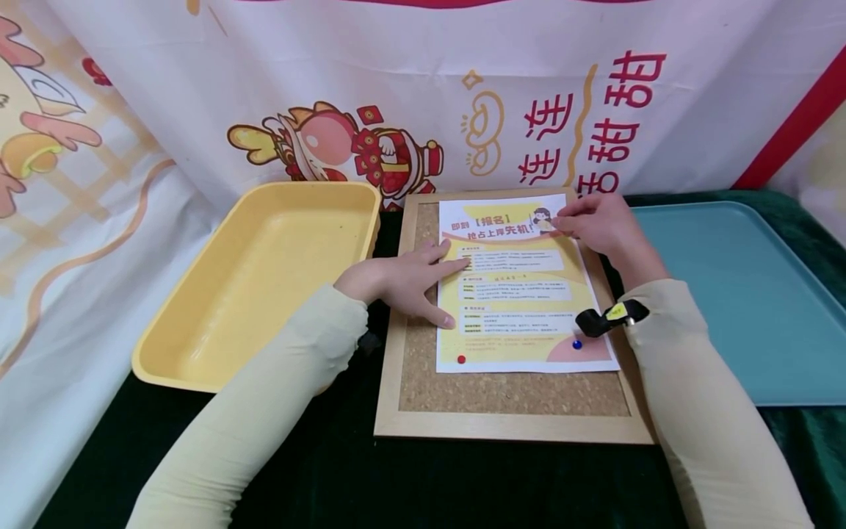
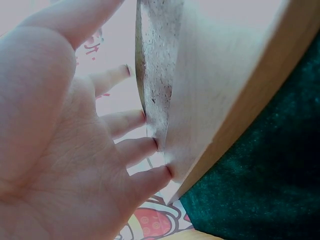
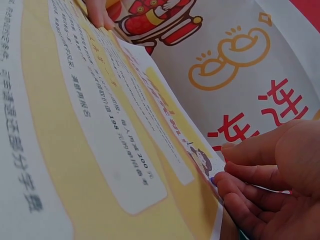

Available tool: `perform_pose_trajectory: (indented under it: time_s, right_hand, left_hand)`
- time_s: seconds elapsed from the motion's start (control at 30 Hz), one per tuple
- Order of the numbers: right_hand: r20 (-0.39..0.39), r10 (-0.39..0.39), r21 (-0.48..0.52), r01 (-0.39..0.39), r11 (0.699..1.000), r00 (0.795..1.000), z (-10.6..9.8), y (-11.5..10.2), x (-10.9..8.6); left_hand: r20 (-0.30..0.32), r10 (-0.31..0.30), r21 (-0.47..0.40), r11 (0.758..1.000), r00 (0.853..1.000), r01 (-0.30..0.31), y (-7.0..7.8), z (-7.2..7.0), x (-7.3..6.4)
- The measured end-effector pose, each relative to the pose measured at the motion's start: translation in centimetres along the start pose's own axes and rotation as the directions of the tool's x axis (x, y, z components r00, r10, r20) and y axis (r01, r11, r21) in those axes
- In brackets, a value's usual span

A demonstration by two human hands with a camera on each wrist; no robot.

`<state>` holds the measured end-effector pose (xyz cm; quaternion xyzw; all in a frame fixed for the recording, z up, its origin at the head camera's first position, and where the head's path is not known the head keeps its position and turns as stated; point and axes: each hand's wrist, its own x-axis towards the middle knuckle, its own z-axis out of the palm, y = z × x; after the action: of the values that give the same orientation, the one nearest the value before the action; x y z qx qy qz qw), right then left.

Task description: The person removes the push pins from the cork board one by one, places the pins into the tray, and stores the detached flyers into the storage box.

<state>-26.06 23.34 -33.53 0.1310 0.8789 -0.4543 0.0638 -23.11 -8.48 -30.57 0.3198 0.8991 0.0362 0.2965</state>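
Observation:
A yellow and white printed sheet (image 1: 515, 345) lies on a wood-framed cork board (image 1: 515, 397). My left hand (image 1: 416, 283) rests with fingers spread over the sheet's left side and the frame; its palm side fills the left wrist view. At the sheet's upper right corner, my right hand (image 1: 604, 224) has thumb and fingers pinched together. A small blue pushpin (image 3: 213, 180) shows at those fingertips in the right wrist view, right at the paper, mostly hidden by them. Lower on the sheet are a red pushpin (image 1: 461, 359) and another blue pushpin (image 1: 577, 344).
To the board's left stands a yellow tray (image 1: 258, 286), passing partly under my left forearm. A blue-green tray (image 1: 740, 294) lies on the right, beside my right forearm. Dark green cloth (image 1: 317, 455) covers the table, and a printed white curtain (image 1: 410, 44) hangs behind.

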Motion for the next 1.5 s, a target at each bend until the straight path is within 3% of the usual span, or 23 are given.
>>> perform_pose_trajectory:
  time_s: [1.5]
  right_hand:
    - [0.027, -0.043, -0.021, 0.044, 0.999, 0.999, 0.76, 0.27, 0.00]
  left_hand:
    - [-0.007, -0.001, -0.014, 1.000, 1.000, 0.001, -0.16, 0.04, 0.13]
